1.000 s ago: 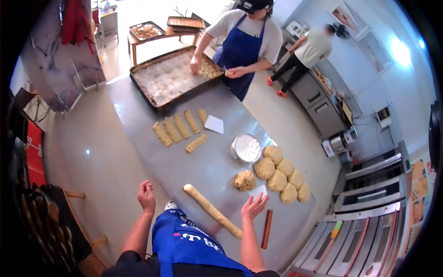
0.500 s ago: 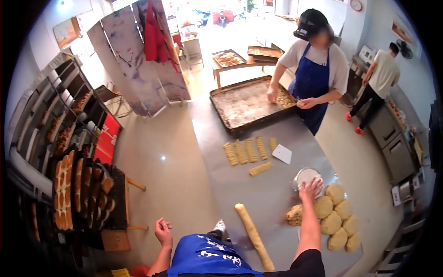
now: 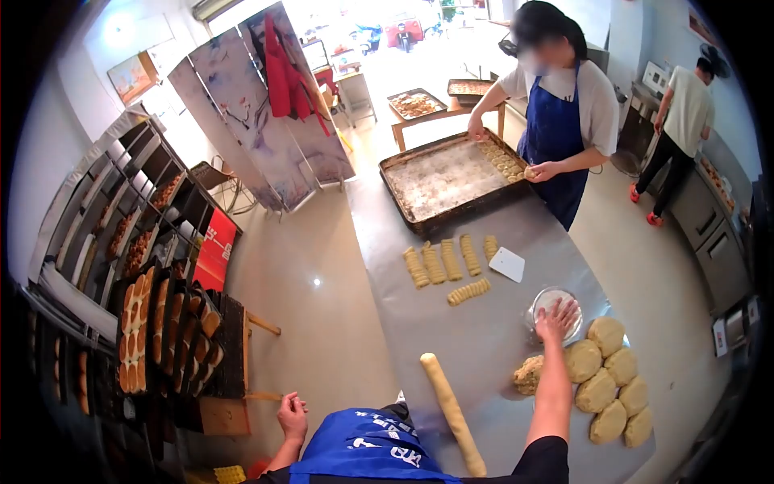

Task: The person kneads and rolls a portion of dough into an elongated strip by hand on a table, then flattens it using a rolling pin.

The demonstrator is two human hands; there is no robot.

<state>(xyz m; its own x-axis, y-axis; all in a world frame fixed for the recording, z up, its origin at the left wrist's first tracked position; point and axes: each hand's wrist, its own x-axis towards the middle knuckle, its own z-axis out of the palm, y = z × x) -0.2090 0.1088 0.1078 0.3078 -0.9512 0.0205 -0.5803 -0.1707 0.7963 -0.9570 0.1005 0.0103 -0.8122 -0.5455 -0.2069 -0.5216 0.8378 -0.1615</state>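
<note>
My right hand reaches over a glass bowl of white flour, palm down with fingers spread on or just above the flour. Beside that wrist sits a crumbly lump of filling; several round pale dough balls cluster to its right. Off the table's left side hangs my left hand, loosely curled and holding nothing. A long dough roll lies on the metal table between my arms. Farther up, several cut dough strips lie near a white scraper.
A large baking tray stands at the table's far end. There a co-worker in a blue apron handles small dough pieces. Racks of baked goods stand left. Another person stands by the right counter.
My view has shifted, so the scene sits a little lower and to the right. My right hand stays at the flour bowl. The co-worker's head has lifted slightly.
</note>
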